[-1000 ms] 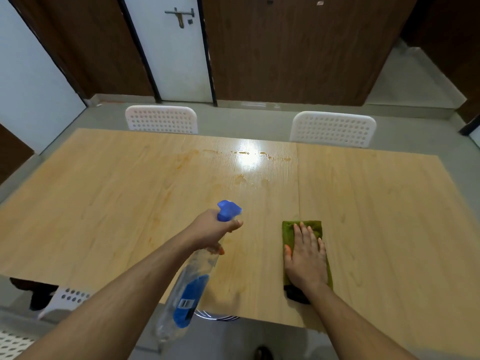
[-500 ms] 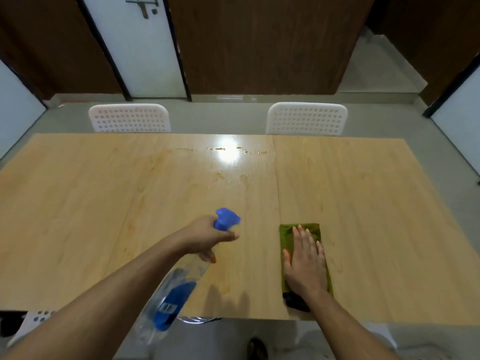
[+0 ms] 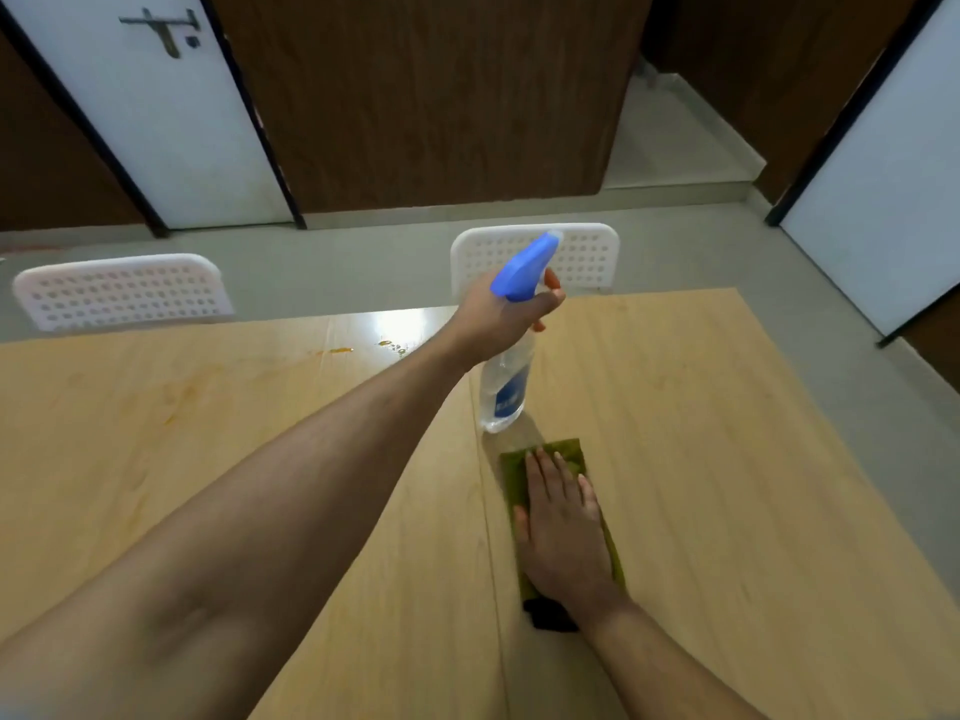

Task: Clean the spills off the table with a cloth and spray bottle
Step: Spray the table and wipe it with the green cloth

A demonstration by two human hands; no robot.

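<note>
- The left hand [image 3: 501, 317] is reaching out over the far middle of the table [image 3: 727, 459], with the arm stretched long from the near left corner of the view.
- Its fingers are curling round the neck of the spray bottle [image 3: 506, 379], and one fingertip is lying at the front of the blue trigger head, which is pointing far and to the right.
- The bottle is hanging nearly upright under the hand; whether its base is touching the wood I cannot tell.
- The bottle is clear with a blue label, and how much liquid is inside is not plain.
- The right hand [image 3: 563, 532] is lying flat, fingers straight and close together, pressing on the green cloth [image 3: 571, 452].
- The cloth is lying on the table just near of the bottle, right of the seam in the tabletop, with a dark end showing beside the wrist.
- The orange spills [image 3: 340, 350] are sitting near the far edge, left of the bottle, beside a bright glare.
- Bare wood is running wide to the right of the cloth as far as the right edge.
- Two white chairs [image 3: 122, 293] are standing against the far edge.
</note>
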